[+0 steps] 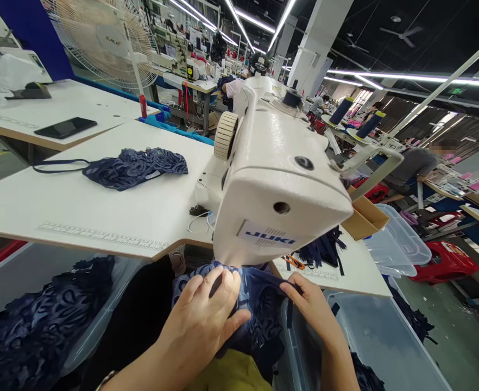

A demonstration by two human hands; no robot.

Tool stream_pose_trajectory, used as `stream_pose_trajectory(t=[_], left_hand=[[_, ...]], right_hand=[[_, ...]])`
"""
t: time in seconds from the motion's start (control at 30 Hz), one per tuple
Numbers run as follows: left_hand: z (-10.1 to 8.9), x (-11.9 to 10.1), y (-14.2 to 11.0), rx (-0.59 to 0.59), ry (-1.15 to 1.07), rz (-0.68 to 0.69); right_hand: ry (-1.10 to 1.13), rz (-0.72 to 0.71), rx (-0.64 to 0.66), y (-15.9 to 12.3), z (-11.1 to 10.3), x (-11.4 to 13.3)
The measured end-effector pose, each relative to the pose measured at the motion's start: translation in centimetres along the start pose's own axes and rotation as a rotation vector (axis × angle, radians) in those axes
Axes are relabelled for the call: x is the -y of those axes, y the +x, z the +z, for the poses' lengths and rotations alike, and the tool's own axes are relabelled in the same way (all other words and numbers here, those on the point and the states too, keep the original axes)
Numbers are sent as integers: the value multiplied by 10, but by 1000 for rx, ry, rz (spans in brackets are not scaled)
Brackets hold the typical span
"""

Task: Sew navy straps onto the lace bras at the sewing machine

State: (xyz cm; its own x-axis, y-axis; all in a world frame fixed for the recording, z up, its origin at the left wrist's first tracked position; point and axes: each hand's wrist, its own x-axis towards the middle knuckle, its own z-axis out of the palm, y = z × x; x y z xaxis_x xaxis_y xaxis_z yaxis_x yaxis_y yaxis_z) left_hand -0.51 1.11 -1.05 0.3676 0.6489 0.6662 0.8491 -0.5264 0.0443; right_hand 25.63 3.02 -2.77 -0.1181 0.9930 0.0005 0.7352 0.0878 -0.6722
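Observation:
A navy lace garment [259, 309] lies under the head of a white JUKI sewing machine [280, 184] and hangs down over my lap. My left hand [207, 309] rests on the cloth just below the machine head, fingers bent and thumb spread away from them. The needle area is hidden behind the head and my fingers. To the right, my right hand [310, 301] pinches the garment's dark edge between thumb and fingers, holding it out sideways. On the white table [101, 209] lies another navy lace garment [136, 168] with a thin strap.
Orange-handled snips [294, 262] and dark strips [323, 250] lie right of the machine. Plastic bins with navy lace pieces [48, 320] stand at both sides. A phone [65, 127] and a large fan [105, 41] are at the back left. Co-workers sit beyond.

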Motion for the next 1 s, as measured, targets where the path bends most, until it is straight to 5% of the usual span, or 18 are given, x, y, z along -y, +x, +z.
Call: stream_pose_trajectory(t=[0.2,0.43,0.53,0.63,0.7,0.83,1.0], left_hand=[[1,-7,-3,67,8,24],[-3,-9,-6,140,10,33],[-14,0,-10,151,-49,1],[-21,14,-16,75,-34,-148],[-19,22,-19,32,-31,-110],[-6,32,-20,32,-98,240],[3,41,-20,105,-130,204]], right_hand=[[162,159,96,-8,1,-7],[719,216,71,-13,7,-7],[930,217,-10,-8,13,6],[1053,190,51,0,23,33],[1044,150,59,8,34,54],[834,-13,-57,23,58,82],[424,-153,-183,22,59,80]])
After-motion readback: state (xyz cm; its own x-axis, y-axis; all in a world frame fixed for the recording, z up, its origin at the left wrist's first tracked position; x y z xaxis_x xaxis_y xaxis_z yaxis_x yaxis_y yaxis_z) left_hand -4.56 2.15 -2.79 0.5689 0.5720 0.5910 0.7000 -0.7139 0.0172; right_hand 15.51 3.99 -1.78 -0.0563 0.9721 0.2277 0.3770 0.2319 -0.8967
